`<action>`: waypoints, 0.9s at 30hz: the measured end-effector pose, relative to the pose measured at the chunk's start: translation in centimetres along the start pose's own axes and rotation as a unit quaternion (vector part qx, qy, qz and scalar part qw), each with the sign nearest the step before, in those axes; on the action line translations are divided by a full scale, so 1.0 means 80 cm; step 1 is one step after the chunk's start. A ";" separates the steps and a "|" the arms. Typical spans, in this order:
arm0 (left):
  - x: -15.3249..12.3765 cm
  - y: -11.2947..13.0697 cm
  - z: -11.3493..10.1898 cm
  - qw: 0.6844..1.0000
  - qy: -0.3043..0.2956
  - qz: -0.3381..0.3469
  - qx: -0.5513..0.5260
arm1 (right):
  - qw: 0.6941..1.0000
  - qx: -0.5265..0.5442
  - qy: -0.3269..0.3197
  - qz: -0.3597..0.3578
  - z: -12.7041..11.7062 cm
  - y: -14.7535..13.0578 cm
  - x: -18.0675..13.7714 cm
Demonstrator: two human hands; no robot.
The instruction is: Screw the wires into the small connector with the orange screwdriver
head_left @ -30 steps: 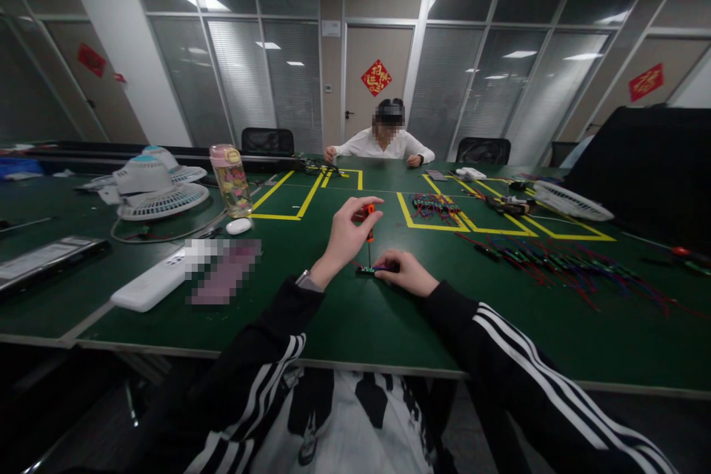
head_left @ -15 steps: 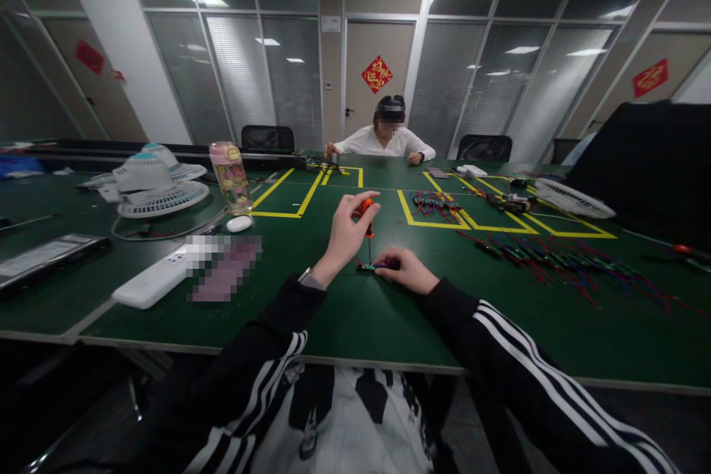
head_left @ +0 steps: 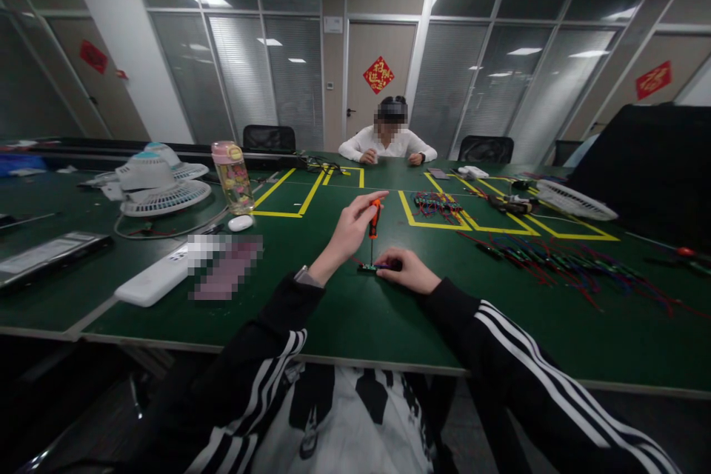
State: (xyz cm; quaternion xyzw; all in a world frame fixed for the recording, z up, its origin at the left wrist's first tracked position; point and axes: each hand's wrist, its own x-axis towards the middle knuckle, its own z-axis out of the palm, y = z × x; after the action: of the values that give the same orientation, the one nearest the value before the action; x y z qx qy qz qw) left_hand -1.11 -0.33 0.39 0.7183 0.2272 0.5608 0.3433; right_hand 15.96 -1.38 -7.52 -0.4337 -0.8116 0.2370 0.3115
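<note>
An orange and black screwdriver (head_left: 374, 224) stands nearly upright, its thin shaft pointing down onto a small green circuit board (head_left: 366, 267). The fingers of my left hand (head_left: 349, 228) are at the top of its handle, with the index finger stretched over the end. Where the tip meets the board is too small to make out. Low on the table, my right hand (head_left: 411, 270) pinches the board's right end, and part of the board and its wires is hidden behind those fingers.
Several wired boards (head_left: 555, 263) lie to the right, and more (head_left: 436, 205) sit within yellow tape. On the left are a pink-lidded bottle (head_left: 233, 181), white fans (head_left: 161, 192) and a white power bank (head_left: 152, 278). Across the table sits a person (head_left: 389, 141).
My left fingers have straightened and shifted around the screwdriver handle, which now shows more. My right hand keeps its place on the board. The person opposite has drawn one hand inward.
</note>
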 end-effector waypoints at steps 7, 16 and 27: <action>0.003 -0.014 -0.003 0.996 0.082 -0.011 0.025 | 1.000 0.006 0.005 0.010 0.002 0.003 0.001; 0.004 -0.011 -0.004 0.991 -0.020 -0.047 -0.122 | 1.000 0.025 0.016 0.004 0.003 0.003 -0.001; 0.007 -0.015 -0.012 0.989 -0.013 -0.061 -0.134 | 0.998 0.059 0.000 0.030 0.001 0.001 0.000</action>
State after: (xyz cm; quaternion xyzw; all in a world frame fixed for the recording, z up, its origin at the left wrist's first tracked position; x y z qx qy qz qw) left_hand -1.83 1.13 -0.02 0.6578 0.1886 0.5550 0.4729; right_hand 15.93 -1.37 -7.65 -0.4391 -0.7829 0.2937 0.3287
